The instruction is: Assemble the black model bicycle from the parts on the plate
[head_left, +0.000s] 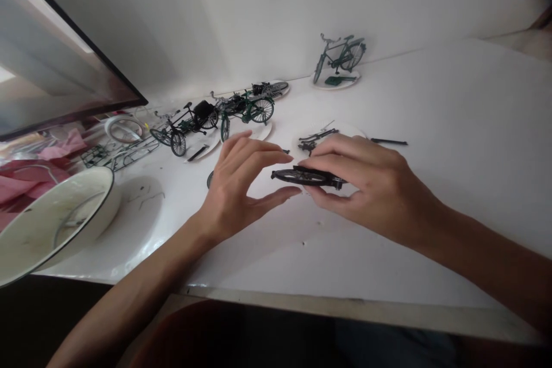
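My right hand [366, 175] pinches a small black model bicycle wheel [302, 176] with a dark part attached, held above the white table [267, 259]. Part of that piece is hidden by the fingers. At its left end, my left hand [237, 184] curves with thumb and fingers apart, a gap showing between them. Whether its fingertips touch the wheel I cannot tell. Behind the right hand, loose dark bicycle parts [317, 139] lie on a white plate. Another dark round piece [210, 179] is mostly covered by the left hand.
Several model bicycles [248, 109] stand on plates toward the back left, and a green one [340, 57] stands by the wall. An enamel basin [92, 207] is at the left, near pink cloth [26, 184] and a dark-framed screen [64, 40]. A thin black rod [390, 141] lies right.
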A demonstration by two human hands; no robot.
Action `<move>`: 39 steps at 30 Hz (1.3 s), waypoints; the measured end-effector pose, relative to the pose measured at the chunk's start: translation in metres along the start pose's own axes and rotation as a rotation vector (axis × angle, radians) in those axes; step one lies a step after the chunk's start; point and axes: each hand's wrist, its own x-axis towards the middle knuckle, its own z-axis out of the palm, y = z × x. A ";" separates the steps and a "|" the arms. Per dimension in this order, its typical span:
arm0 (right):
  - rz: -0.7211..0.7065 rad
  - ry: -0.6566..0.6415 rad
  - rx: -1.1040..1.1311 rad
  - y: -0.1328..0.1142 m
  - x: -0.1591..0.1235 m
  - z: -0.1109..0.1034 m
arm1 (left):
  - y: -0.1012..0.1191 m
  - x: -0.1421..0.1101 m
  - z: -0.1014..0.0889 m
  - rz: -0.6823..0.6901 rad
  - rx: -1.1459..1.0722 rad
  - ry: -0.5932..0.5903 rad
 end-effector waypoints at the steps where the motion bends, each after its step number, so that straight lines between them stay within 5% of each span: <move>1: -0.014 0.004 0.003 0.001 0.000 0.000 | 0.001 0.000 0.001 -0.010 -0.013 -0.018; 18: -0.090 -0.050 0.109 0.008 -0.003 -0.005 | 0.007 -0.002 0.001 -0.012 -0.153 -0.023; 24: -0.052 -0.046 0.118 0.007 0.001 -0.011 | 0.009 0.004 -0.017 -0.087 -0.292 -0.234; 30: -0.130 -0.144 0.138 0.003 0.004 -0.018 | 0.006 0.006 -0.020 -0.172 -0.488 -0.234; 39: -0.203 -0.191 0.108 0.006 0.003 -0.017 | 0.010 0.002 -0.016 -0.034 -0.273 -0.227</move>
